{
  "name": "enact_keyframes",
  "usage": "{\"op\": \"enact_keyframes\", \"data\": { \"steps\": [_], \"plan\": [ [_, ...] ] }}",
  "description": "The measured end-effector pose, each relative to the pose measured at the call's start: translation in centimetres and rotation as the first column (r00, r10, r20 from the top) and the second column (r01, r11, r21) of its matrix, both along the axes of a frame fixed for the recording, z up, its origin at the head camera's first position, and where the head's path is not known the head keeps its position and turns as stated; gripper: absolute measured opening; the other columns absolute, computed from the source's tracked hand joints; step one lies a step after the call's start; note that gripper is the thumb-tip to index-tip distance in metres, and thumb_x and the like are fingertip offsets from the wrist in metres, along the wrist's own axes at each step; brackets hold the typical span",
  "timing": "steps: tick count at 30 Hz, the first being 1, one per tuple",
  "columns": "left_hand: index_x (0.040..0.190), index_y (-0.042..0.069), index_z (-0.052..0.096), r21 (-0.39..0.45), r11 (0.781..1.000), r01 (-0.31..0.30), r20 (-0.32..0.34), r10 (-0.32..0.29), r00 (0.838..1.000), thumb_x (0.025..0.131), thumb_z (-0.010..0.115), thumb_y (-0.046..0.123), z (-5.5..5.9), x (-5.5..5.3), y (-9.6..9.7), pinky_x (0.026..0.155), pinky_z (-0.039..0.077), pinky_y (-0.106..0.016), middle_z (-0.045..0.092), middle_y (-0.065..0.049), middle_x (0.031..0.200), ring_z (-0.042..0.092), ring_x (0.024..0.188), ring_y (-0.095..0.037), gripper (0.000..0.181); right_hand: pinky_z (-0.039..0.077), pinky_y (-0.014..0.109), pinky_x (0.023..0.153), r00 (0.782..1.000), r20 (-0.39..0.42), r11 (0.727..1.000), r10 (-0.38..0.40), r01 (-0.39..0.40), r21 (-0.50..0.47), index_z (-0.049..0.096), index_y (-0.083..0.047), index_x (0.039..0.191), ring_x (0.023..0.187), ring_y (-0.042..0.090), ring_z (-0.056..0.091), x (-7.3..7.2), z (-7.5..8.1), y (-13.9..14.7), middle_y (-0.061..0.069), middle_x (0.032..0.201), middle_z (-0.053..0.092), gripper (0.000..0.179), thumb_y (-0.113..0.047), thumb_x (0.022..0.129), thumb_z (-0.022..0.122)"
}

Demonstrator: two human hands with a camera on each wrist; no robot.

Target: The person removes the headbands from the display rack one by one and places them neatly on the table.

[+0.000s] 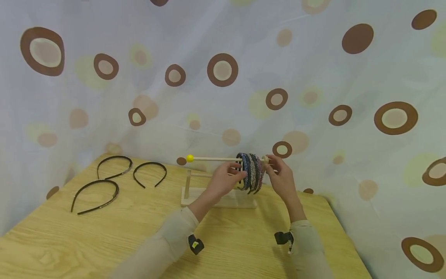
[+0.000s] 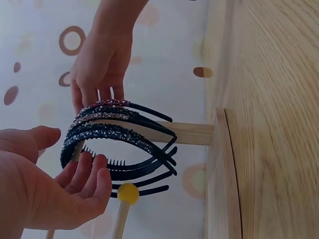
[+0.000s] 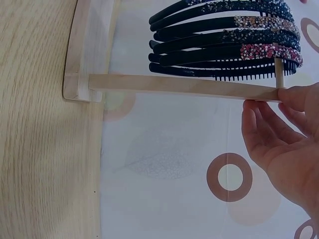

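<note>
Several dark headbands with glittery tops (image 1: pixel 251 172) hang side by side on the upper rod (image 1: pixel 216 159) of a wooden stand (image 1: pixel 198 195). Their comb teeth show on the inner side in the right wrist view. My left hand (image 1: pixel 224 180) is at the near end of the row, its fingers loosely bent and its thumb apart from them in the left wrist view; whether the fingertips touch a headband is unclear. With thumb and fingers, my right hand (image 3: pixel 286 134) pinches the top of the stand's upright post (image 3: pixel 184 85), where the rod joins it.
A yellow ball (image 1: pixel 189 158) caps the rod's free end. Three more dark headbands lie on the wooden table's left side: one at the back (image 1: pixel 115 157), one nearer the stand (image 1: pixel 150 163) and one in front (image 1: pixel 95 181). A patterned curtain (image 1: pixel 195 104) hangs behind.
</note>
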State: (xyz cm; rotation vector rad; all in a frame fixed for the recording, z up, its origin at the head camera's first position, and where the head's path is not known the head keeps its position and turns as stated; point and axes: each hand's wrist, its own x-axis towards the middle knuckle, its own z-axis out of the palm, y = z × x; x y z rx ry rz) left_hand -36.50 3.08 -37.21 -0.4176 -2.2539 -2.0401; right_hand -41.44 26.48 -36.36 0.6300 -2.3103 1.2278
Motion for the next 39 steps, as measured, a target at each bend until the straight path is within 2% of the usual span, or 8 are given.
{"op": "enact_keyframes", "data": {
  "steps": [3,6,8,10,17,27,31,39],
  "plan": [
    [0.13,0.012,0.064,0.025,1.0,-0.002,0.027,0.001,1.0,0.095,0.075,0.039,-0.1,-0.4,0.8,0.082,0.056,-0.042,0.064,-0.004,0.115,0.063,0.104,-0.021,0.046,0.053,0.05,0.092,1.0,-0.004,1.0,-0.009,0.009,0.007,0.055,-0.002,0.142,0.111,0.036,0.064,1.0,0.8,-0.6,0.024,0.128,0.063,0.037,-0.009,0.106,0.058],
    [0.129,0.01,0.064,0.019,1.0,-0.005,0.043,0.005,0.999,0.094,0.076,0.037,-0.2,-0.7,1.3,0.082,0.056,-0.041,0.064,-0.004,0.114,0.062,0.104,-0.021,0.046,0.052,0.051,0.093,1.0,0.003,1.0,-0.017,0.017,0.01,0.054,0.0,0.142,0.112,0.038,0.063,1.0,0.9,-0.8,0.026,0.128,0.062,0.037,-0.006,0.105,0.057],
    [0.129,0.007,0.063,0.02,1.0,-0.002,0.045,0.001,0.999,0.094,0.076,0.033,-0.2,-0.8,1.4,0.08,0.056,-0.04,0.064,-0.004,0.114,0.062,0.104,-0.021,0.046,0.053,0.05,0.093,1.0,0.012,1.0,-0.021,0.021,0.015,0.054,-0.003,0.143,0.113,0.036,0.063,0.8,0.6,-0.6,0.023,0.128,0.062,0.038,-0.009,0.106,0.057],
    [0.13,0.006,0.062,0.02,1.0,0.001,0.044,-0.002,0.999,0.094,0.077,0.03,-0.2,-0.8,1.5,0.078,0.056,-0.038,0.063,-0.004,0.112,0.062,0.101,-0.021,0.045,0.053,0.048,0.094,1.0,0.011,1.0,-0.02,0.02,0.013,0.055,-0.007,0.144,0.114,0.033,0.063,-0.1,0.0,-0.1,0.02,0.129,0.063,0.039,-0.015,0.106,0.058],
    [0.128,0.006,0.063,0.023,1.0,-0.005,0.007,0.004,1.0,0.095,0.076,0.021,-0.1,-0.3,1.4,0.075,0.056,-0.036,0.064,-0.003,0.106,0.062,0.099,-0.019,0.038,0.053,0.047,0.092,1.0,-0.018,1.0,-0.017,0.017,0.018,0.057,-0.011,0.143,0.112,0.03,0.064,-0.2,-0.1,0.1,0.018,0.127,0.064,0.038,-0.019,0.106,0.059],
    [0.126,0.005,0.066,0.011,0.999,-0.043,-0.04,0.043,0.998,0.095,0.076,0.019,0.0,-0.2,1.1,0.075,0.056,-0.033,0.064,-0.003,0.107,0.061,0.1,-0.02,0.035,0.053,0.049,0.094,1.0,-0.003,0.999,-0.031,0.031,0.032,0.057,-0.009,0.143,0.114,0.033,0.064,0.1,-0.3,0.1,0.02,0.128,0.064,0.039,-0.021,0.106,0.06],
    [0.128,0.004,0.066,-0.008,0.998,-0.057,-0.094,0.056,0.994,0.097,0.075,0.018,0.7,0.0,0.5,0.077,0.056,-0.034,0.065,-0.004,0.109,0.062,0.1,-0.022,0.035,0.053,0.05,0.094,0.999,-0.001,0.999,-0.034,0.034,0.03,0.057,-0.009,0.143,0.114,0.033,0.064,0.1,-0.4,0.1,0.019,0.127,0.064,0.039,-0.021,0.106,0.06],
    [0.131,0.005,0.064,-0.023,0.993,-0.117,-0.195,0.11,0.975,0.1,0.07,0.018,3.0,0.4,-1.7,0.083,0.056,-0.036,0.066,-0.005,0.11,0.064,0.099,-0.023,0.034,0.053,0.048,0.093,1.0,-0.011,0.999,-0.025,0.025,0.03,0.057,-0.01,0.142,0.112,0.031,0.064,-0.2,-0.2,0.0,0.018,0.127,0.065,0.038,-0.022,0.106,0.06]
  ]
}}
